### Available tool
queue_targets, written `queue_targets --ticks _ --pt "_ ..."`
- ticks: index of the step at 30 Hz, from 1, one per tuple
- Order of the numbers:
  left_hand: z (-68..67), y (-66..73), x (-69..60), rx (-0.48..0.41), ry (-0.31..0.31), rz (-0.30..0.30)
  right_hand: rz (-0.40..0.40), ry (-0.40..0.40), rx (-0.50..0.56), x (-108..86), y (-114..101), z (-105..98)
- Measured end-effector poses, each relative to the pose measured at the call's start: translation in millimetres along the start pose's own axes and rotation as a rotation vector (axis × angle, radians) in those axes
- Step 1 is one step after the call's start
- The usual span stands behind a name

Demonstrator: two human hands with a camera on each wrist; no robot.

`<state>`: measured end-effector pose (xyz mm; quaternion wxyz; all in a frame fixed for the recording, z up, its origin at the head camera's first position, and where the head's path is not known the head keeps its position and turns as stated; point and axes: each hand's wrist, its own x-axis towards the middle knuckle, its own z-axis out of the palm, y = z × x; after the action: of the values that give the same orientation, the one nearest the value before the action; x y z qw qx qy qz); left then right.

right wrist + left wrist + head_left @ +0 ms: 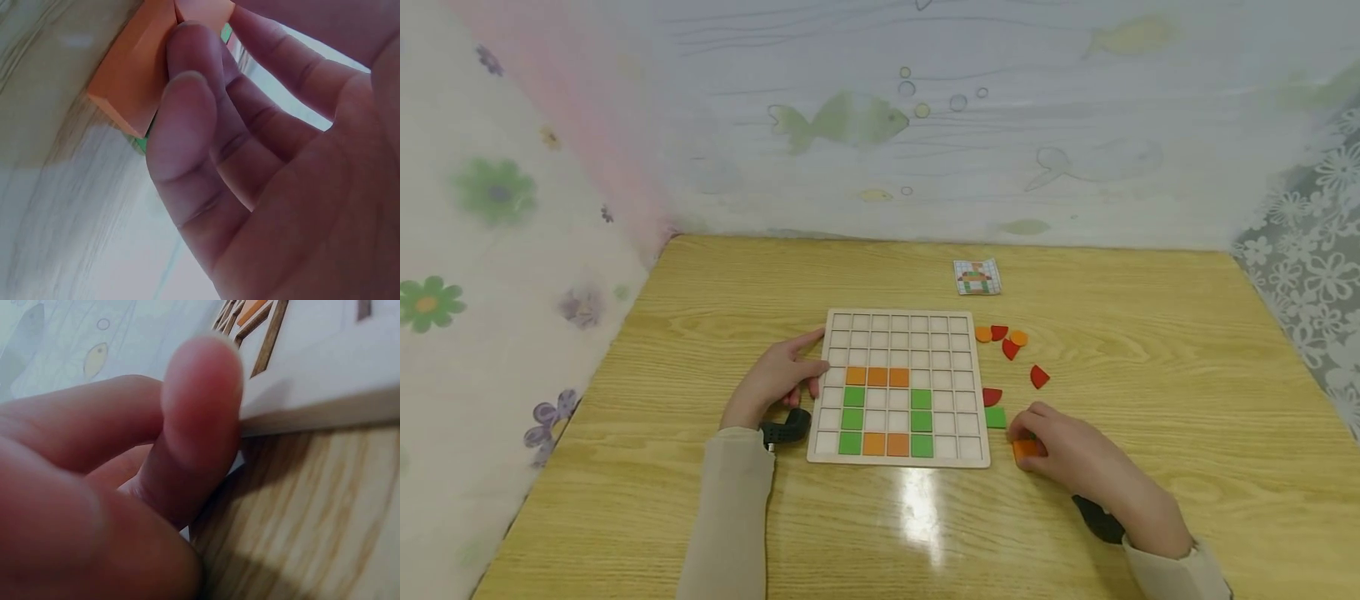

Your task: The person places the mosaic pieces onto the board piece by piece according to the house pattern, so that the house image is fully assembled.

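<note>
A wooden grid board (816, 457) lies on the table with orange square tiles (877, 377) and green square tiles (921, 399) in some of its cells. My left hand (781, 372) rests at the board's left side, its thumb and forefinger against the edge. In the left wrist view a fingertip (203, 394) stands close to the board's side (325, 409). Right of the board, my right hand (1060, 446) pinches an orange square tile (1025, 452) at the table. The right wrist view shows its fingers (181, 125) at that orange tile (134, 69), with green partly hidden beneath.
Beside the board's right edge lie a green square tile (996, 417) and a red quarter-round piece (992, 397). Farther up are orange round pieces (1018, 338) and more red pieces (1039, 377). A small pattern card (977, 277) lies behind the board, towards the wall (970, 167).
</note>
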<state>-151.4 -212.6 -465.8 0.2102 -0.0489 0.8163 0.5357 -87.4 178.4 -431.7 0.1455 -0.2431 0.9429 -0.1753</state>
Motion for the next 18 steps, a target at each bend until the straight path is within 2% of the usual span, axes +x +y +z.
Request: queue_targets --ticks 10,18 --pt "1.3 -1.7 1.2 0.02 0.007 -0.002 -0.018 0.036 0.043 1.0 4.4 4.4" --pt "1.0 -0.3 0.2 0.003 0.011 0.011 0.001 0.032 0.157 1.9 13.3 4.5"
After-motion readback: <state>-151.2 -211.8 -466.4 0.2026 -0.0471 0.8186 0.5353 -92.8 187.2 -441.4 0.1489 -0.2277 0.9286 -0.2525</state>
